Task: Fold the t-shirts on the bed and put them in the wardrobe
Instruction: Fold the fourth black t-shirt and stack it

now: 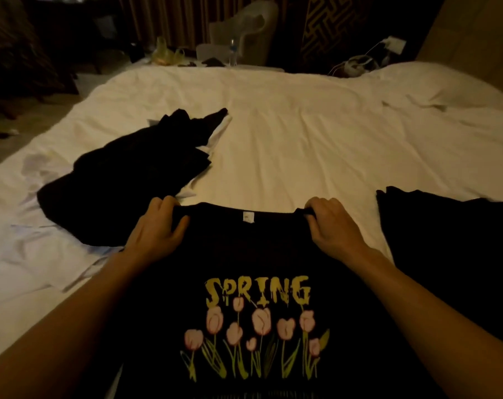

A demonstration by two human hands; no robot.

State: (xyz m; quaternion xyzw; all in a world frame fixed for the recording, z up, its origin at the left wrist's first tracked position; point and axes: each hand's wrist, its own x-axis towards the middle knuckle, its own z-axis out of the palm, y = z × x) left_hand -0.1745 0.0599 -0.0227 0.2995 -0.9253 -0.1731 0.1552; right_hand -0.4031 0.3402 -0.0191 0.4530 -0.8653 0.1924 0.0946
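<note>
A black t-shirt (244, 249) printed with yellow "SPRING" lettering and pink tulips lies front-up on the white bed (302, 133), its collar away from me. My left hand (158, 226) grips the left shoulder edge beside the collar. My right hand (331, 226) pinches the right shoulder edge. A crumpled pile of black and white garments (135, 168) lies to the left of the shirt. Another black garment (446, 254) lies flat at the right. The wardrobe is not in view.
White clothing (28, 254) is spread on the bed's left side. Beyond the bed stand a pale chair (244, 33) and a table with a bottle (232, 53) and a yellow bag. A charger and cables (359, 63) lie at the back right. A pillow (446, 82) lies far right.
</note>
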